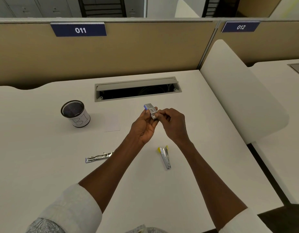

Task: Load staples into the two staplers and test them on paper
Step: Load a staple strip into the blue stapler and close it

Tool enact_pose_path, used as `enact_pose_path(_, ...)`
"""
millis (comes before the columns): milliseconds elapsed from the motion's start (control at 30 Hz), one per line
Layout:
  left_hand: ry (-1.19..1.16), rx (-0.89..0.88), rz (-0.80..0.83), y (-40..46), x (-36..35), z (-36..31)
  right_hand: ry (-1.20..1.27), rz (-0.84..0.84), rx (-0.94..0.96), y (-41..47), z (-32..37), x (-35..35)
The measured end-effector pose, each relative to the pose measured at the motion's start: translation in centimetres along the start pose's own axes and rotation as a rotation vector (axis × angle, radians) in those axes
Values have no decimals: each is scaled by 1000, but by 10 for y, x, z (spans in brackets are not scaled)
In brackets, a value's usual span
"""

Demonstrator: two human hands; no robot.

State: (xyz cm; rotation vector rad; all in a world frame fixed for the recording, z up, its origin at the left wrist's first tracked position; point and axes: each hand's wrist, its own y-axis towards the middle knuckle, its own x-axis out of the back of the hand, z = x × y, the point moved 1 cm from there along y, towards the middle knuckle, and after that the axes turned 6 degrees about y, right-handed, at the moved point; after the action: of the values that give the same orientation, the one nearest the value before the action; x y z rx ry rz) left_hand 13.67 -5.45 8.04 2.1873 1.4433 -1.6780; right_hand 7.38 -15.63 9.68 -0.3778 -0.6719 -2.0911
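Left hand (pixel 144 127): grips staple box (pixel 150 110) above the desk (pixel 44 165).
Right hand (pixel 174 125): fingers pinch the box's near end.
Staplers: yellow-tipped stapler (pixel 165 158) nearer than box; silver stapler (pixel 99 157) left of it.

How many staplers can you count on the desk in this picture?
2. A blue-ended stapler lies opened by the left forearm; a yellow-ended stapler lies opened near the right forearm. None seems hidden.

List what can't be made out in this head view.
- Staple box: whether staples are coming out; the left hand and right hand cover its near end.
- Silver stapler: its right end, hidden behind the left forearm.
- Yellow stapler: too small to tell whether it is loaded.
- Cup: its contents, dark inside the mesh.
- Tray: its interior, in shadow.
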Motion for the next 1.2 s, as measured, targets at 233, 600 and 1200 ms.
enact_pose_path(233,-80,38,23,-1,0,1,-47,10,84,2,0,6)
enact_pose_path(600,40,161,72,-2,-4,3,-95,-31,99,9,-3,10)
enact_pose_path(1200,247,266,-78,13,1,13,-225,302,-90,28,-50,11)
